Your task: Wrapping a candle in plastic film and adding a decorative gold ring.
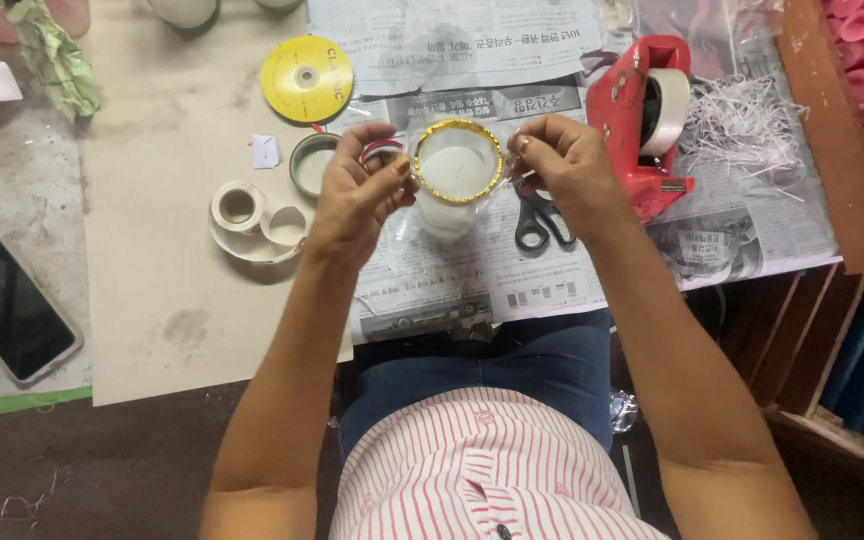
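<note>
While both hands [357, 190] [562, 160] pinch gold-rimmed glass [455, 175] — scissors [537, 220] below

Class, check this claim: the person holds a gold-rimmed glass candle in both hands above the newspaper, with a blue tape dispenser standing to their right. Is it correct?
Not quite. The tape dispenser is red, not blue, as the head view shows. The rest stands: the left hand and right hand hold the gold-rimmed glass candle above the newspaper.

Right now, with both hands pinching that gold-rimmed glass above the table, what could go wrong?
1. The glass is held only by fingertips of the left hand and right hand; it might slip and fall.
2. The scissors lie just below the right hand, so a dropped glass could hit them.
3. The gold trim may end up uneven.
</note>
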